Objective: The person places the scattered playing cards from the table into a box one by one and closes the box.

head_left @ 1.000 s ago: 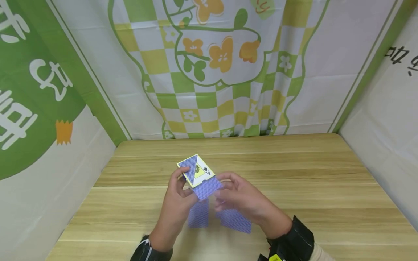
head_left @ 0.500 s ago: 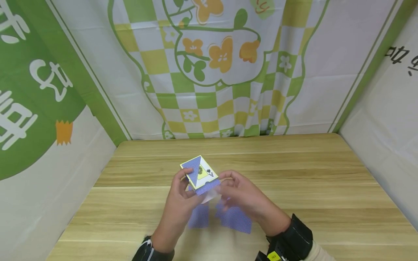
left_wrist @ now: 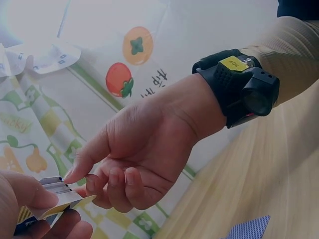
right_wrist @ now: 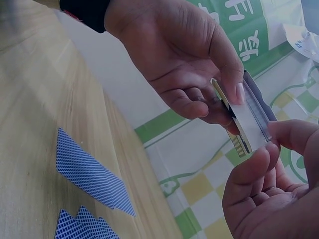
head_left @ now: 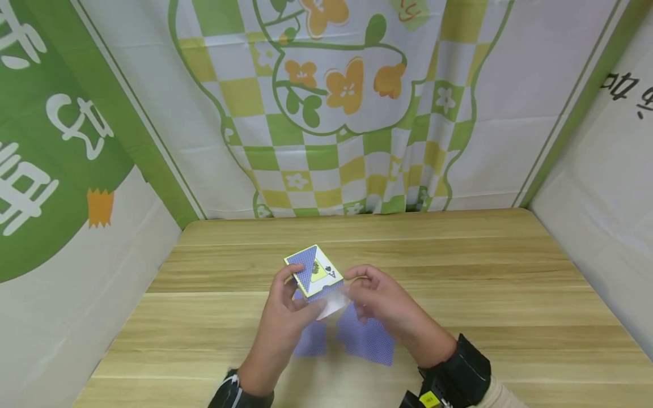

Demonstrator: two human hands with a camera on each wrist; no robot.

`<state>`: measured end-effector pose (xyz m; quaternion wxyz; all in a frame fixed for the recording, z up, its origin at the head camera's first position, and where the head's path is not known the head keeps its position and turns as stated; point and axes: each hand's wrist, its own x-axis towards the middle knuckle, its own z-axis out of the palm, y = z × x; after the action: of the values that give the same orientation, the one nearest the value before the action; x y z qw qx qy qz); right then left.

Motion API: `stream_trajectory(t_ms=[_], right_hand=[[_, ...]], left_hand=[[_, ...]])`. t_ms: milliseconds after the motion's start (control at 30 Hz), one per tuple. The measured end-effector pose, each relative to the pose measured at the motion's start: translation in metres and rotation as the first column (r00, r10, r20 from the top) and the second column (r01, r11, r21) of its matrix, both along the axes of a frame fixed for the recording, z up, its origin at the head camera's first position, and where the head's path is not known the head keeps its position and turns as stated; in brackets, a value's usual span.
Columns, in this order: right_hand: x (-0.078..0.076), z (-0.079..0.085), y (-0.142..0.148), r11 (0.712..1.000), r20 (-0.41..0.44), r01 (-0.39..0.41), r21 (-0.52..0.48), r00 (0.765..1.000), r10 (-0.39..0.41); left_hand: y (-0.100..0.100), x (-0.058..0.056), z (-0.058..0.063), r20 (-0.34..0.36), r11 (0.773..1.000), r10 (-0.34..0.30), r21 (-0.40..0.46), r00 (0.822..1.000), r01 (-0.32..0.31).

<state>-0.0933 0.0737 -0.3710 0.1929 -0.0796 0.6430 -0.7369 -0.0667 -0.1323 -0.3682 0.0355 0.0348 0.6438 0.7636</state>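
Note:
My left hand [head_left: 279, 323] grips a playing card box [head_left: 329, 274] above the table, its printed face up with an ace of spades and blue lattice. A white flap [head_left: 333, 305] shows at its near end, and my left thumb presses on it. My right hand [head_left: 385, 309] pinches the flap's right corner between thumb and index finger. In the right wrist view, the open end of the box [right_wrist: 251, 124] shows pale inner cardboard, and the right fingertips [right_wrist: 271, 147] are at its corner. The other right fingers are curled in.
Blue-backed playing cards [head_left: 368, 343] lie fanned on the wooden table [head_left: 459, 266] under the right hand. More blue-backed cards [head_left: 311, 341] lie to the left, partly hidden by the left hand. A patterned cloth [head_left: 331, 164] hangs behind the table's far edge.
The blue-patterned piece sticking out of the box's near end has shortened, and a white flap now shows there. Box and left hand have shifted slightly right and nearer.

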Motion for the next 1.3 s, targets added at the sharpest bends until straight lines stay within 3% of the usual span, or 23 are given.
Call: stream_trajectory(t_ms=[367, 500, 633, 767, 1000, 1200, 1300], right_hand=[[0.000, -0.003, 0.003, 0.999, -0.021, 0.018, 0.042, 1.000, -0.017], [0.001, -0.007, 0.007, 0.984, -0.072, 0.076, 0.158, 0.995, -0.065], [0.004, -0.013, 0.014, 0.920, -0.188, 0.161, 0.358, 0.977, -0.098], [0.008, -0.021, 0.024, 0.849, -0.271, 0.209, 0.485, 0.959, -0.081], [0.009, -0.033, 0.045, 0.773, -0.258, 0.189, 0.606, 0.966, -0.034], [0.014, -0.045, 0.062, 0.680, -0.349, 0.204, 0.704, 0.934, 0.081], [0.017, -0.051, 0.067, 0.635, -0.336, 0.198, 0.746, 0.936, 0.103]], left_hand=[[0.003, 0.002, 0.001, -0.001, 1.000, 0.007, -0.008, 1.000, -0.007], [0.002, 0.002, 0.002, 0.005, 1.000, 0.019, -0.013, 1.000, -0.019], [0.000, 0.001, 0.001, 0.012, 1.000, 0.018, -0.009, 1.000, -0.018], [-0.001, 0.001, 0.001, 0.006, 1.000, 0.024, 0.002, 1.000, -0.024], [-0.005, 0.001, 0.005, -0.007, 0.998, 0.059, -0.007, 0.998, -0.059], [-0.011, -0.001, 0.008, -0.012, 0.997, 0.075, 0.000, 0.997, -0.075], [-0.013, -0.001, 0.008, -0.008, 0.997, 0.078, -0.002, 0.997, -0.078]])
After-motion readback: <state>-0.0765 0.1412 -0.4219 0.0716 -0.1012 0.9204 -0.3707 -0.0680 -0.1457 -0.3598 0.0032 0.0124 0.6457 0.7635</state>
